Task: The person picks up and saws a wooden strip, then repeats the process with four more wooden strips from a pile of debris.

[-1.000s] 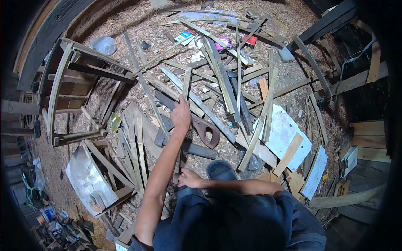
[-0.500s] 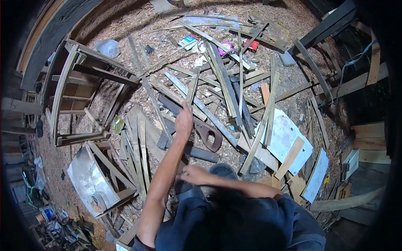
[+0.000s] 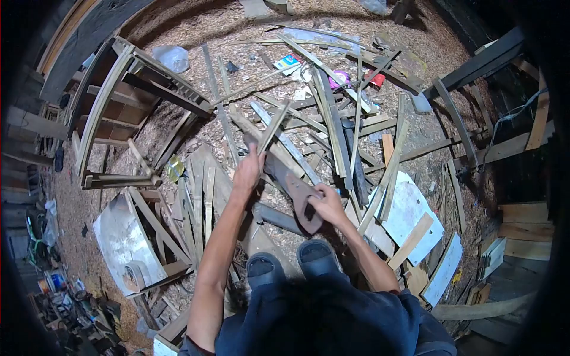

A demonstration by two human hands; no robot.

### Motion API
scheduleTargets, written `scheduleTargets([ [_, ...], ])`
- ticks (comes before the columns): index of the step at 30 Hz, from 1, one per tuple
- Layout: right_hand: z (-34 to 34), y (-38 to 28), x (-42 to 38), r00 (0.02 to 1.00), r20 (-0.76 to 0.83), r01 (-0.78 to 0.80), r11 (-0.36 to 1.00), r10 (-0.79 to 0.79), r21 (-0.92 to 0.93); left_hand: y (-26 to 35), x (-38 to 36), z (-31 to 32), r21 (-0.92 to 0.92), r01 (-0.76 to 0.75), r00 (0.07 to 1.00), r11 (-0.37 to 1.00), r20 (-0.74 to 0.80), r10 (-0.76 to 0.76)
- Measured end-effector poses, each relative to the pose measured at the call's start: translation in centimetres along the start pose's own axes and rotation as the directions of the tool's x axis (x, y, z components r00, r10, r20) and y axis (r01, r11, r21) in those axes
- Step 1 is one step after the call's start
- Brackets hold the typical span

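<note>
Well forward, left hand clamps fingers on a wooden strip, right hand on a saw.

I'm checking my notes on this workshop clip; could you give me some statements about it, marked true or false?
1. The right hand holds the saw at its handle. True.
2. The left hand is empty. False: the left hand holds a wooden strip.
3. A slat lies across the white board. True.
4. The person's feet are bare. False: they wear dark sandals.
</note>
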State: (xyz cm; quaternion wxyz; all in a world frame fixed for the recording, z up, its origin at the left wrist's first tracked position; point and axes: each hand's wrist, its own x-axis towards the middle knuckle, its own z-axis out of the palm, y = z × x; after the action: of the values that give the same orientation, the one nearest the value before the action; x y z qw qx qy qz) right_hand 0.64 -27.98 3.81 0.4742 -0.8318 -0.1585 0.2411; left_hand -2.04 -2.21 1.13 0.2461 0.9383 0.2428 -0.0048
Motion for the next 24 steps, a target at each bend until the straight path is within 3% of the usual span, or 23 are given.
scheduleTargets([
  [1,-1.0,-0.6,-0.4,0.998,-0.054,0.023,0.997,-0.018,0.076,-0.1,0.3,-0.9,-0.051,0.002,0.999,0.999,-0.04,-0.004],
  [2,-1.6,0.4,-0.6,0.986,0.079,-0.165,0.92,0.147,0.356,-0.2,0.7,-1.8,-0.065,0.062,0.998,0.996,0.001,-0.063],
  [3,-2.3,-0.2,-1.0,0.986,0.078,-0.166,0.92,0.148,0.354,-0.6,0.9,-2.3,-0.067,0.063,0.998,0.996,0.002,-0.063],
  [5,-4.4,-2.7,-2.0,0.993,0.031,-0.103,0.744,0.11,0.66,-1.4,1.5,-3.0,-0.115,-0.011,0.987,0.993,-0.162,-0.008],
  [6,-4.8,-3.0,-2.0,1.0,0.005,-0.025,0.716,0.03,0.698,-1.5,1.8,-3.2,-0.115,-0.027,0.983,0.993,-0.186,0.005],
  [7,-4.9,-3.1,-1.9,1.0,0.004,-0.023,0.718,0.029,0.695,-1.4,1.9,-3.2,-0.119,-0.028,0.982,0.993,-0.187,0.005],
  [9,-4.4,-3.5,-1.6,0.977,-0.207,0.18,0.72,-0.051,0.67,-1.0,2.2,-3.4,-0.136,0.018,0.996,0.991,0.085,-0.007],
  [10,-4.2,-4.3,-1.4,0.969,-0.236,0.201,0.776,-0.069,0.598,-0.3,2.2,-3.5,-0.103,0.03,0.979,0.994,0.204,-0.008],
  [11,-3.7,-3.7,-1.2,0.969,-0.238,0.202,0.778,-0.07,0.595,-0.3,2.3,-2.9,-0.107,0.028,0.979,0.994,0.203,-0.006],
  [13,-2.3,-2.5,-0.7,0.945,-0.318,0.298,0.595,-0.075,0.746,-0.7,2.4,-1.0,-0.064,0.023,0.967,0.998,0.255,-0.006],
  [15,-1.9,-3.2,-0.8,0.962,-0.273,0.229,0.625,-0.027,0.746,-1.4,2.5,-0.3,-0.111,0.032,0.971,0.993,0.238,-0.004],
  [17,-1.5,-3.4,-0.8,0.999,-0.033,0.014,0.725,0.013,0.689,-2.1,2.4,-0.3,-0.079,-0.026,0.971,0.997,0.235,0.044],
  [19,-0.4,-3.7,-0.3,0.998,-0.063,0.036,0.769,0.006,0.638,-1.9,2.4,-1.0,-0.061,-0.026,0.966,0.998,0.254,0.041],
  [21,1.2,-3.2,0.6,0.973,-0.197,0.188,0.905,-0.119,0.383,-1.9,2.5,-1.5,-0.042,-0.03,0.961,0.999,0.273,0.04],
  [24,1.2,-3.8,0.8,0.962,-0.204,0.243,0.913,-0.183,0.329,-2.3,3.1,-1.6,-0.045,-0.081,0.961,0.996,0.261,0.09],
])
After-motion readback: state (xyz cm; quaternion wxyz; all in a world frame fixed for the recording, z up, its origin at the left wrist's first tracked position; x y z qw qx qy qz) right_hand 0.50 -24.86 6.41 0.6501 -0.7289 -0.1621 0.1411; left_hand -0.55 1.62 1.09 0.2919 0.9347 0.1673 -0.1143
